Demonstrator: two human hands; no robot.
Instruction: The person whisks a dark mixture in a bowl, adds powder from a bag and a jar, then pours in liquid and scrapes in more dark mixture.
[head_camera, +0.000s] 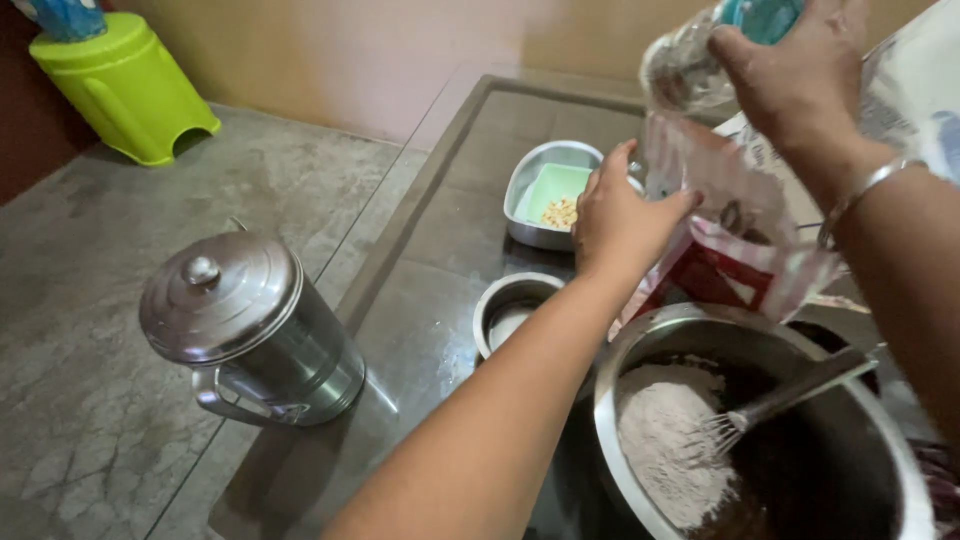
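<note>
Head camera, looking down at a dark stone counter (450, 215). Nearest the person: a large steel mixing bowl (640, 350) at lower right, holding a mound of pale greyish flour (665, 450) against a dark brown mixture (810, 470), with a wire whisk (770, 405) resting inside, handle leaning on the right rim. Just left of the bowl: a small steel cup (510, 305), partly behind the left forearm. Further left, on the lower grey slab: a lidded steel jug (245, 330) with knob and side handle. Above the bowl: a clear plastic packet (740, 225) with red and white print, tilted, its lower end over the bowl's far rim. Left hand (620, 215) closed on the packet's left edge, fingers curled round it. Right hand (800, 75) raised higher, gripping the packet's crumpled clear top; a thin metal bangle (865, 190) on that wrist. The two hands apart, one at each end of the packet. Beyond the left hand: a steel tray (525, 195) holding a pale green dish (550, 190) with light-coloured bits (560, 213). Far upper left: a lime-green plastic stool (125, 85).
</note>
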